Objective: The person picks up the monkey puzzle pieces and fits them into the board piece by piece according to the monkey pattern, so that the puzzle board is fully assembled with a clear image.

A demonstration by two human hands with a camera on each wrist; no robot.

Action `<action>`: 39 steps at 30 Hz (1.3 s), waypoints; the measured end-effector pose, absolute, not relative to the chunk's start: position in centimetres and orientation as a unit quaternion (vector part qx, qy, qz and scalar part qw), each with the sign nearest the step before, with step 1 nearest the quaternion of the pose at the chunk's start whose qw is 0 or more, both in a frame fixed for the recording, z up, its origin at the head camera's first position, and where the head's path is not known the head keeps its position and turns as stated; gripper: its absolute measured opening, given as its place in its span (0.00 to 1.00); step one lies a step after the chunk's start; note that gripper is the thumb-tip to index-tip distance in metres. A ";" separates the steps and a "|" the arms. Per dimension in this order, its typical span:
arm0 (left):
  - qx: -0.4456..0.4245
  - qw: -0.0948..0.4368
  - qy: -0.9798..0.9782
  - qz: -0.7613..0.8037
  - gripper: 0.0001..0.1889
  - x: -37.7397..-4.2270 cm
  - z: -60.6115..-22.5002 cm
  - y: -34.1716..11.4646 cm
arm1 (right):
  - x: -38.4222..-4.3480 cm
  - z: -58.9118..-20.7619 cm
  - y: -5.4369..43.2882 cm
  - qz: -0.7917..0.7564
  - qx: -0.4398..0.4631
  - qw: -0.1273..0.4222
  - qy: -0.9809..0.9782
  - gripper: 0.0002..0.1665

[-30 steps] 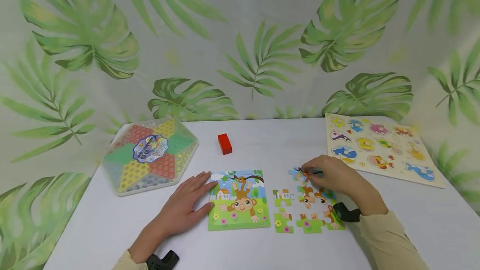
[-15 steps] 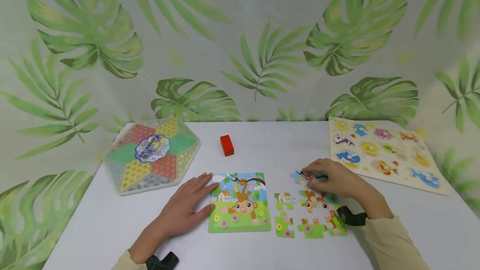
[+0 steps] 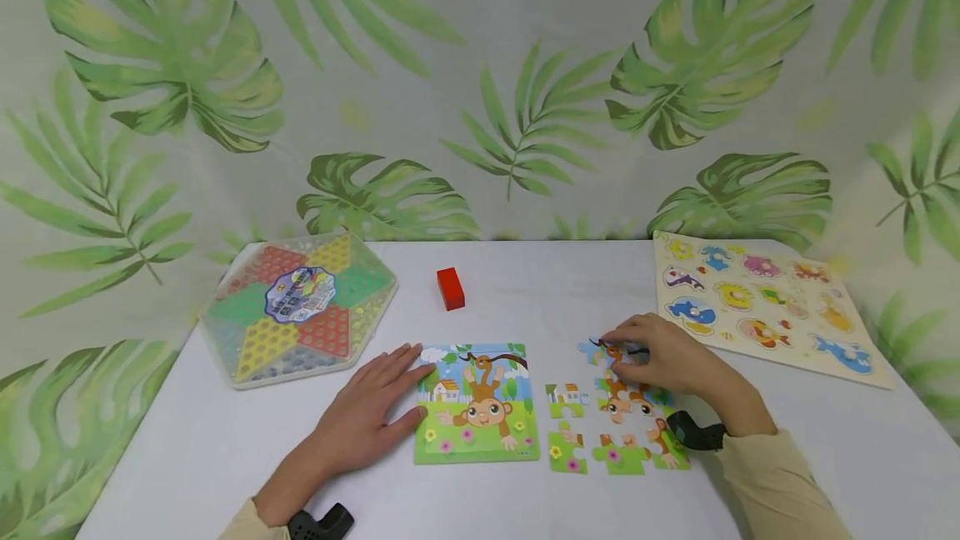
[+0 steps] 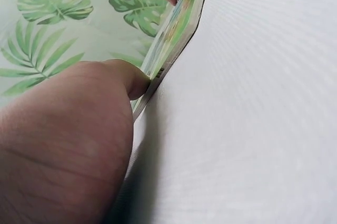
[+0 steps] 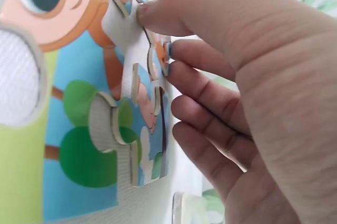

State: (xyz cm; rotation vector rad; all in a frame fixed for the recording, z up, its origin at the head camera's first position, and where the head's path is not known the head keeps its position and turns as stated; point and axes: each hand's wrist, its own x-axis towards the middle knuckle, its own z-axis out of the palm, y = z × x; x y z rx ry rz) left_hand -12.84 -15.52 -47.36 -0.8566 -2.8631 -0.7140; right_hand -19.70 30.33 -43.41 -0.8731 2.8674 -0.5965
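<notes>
A square puzzle board (image 3: 477, 450) with a monkey picture lies flat at the middle of the table. My left hand (image 3: 372, 411) rests at its left side, fingers stretched out and the thumb at the board's edge; the left wrist view shows the thumb tip there. To the right lie partly joined jigsaw pieces (image 3: 617, 458) of the same monkey picture. My right hand (image 3: 670, 359) is over their upper part, pinching a jigsaw piece (image 5: 158, 53) with branch and sky colours between thumb and fingertips. The hand hides some pieces in the head view.
A hexagonal Chinese checkers board (image 3: 300, 298) in clear plastic lies at the left. A small red block (image 3: 451, 288) sits behind the monkey board. At the right back is a wooden peg puzzle (image 3: 765, 298) with sea animals, close behind the right hand.
The head view shifts slightly. Both hands keep nearly the same places, the left at the board and the right at the upper jigsaw pieces.
</notes>
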 end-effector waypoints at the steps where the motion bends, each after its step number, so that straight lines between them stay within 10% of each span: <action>1: -0.279 0.036 -0.931 -0.232 0.31 -12.8 -47.3 -15.6 | -19.7 -43.5 30.3 -0.193 -0.286 0.042 0.938 0.23; 39: -0.279 0.026 -0.931 -0.233 0.31 -12.6 -47.4 -15.7 | -19.3 -43.0 29.3 -0.197 -0.285 -0.002 0.938 0.24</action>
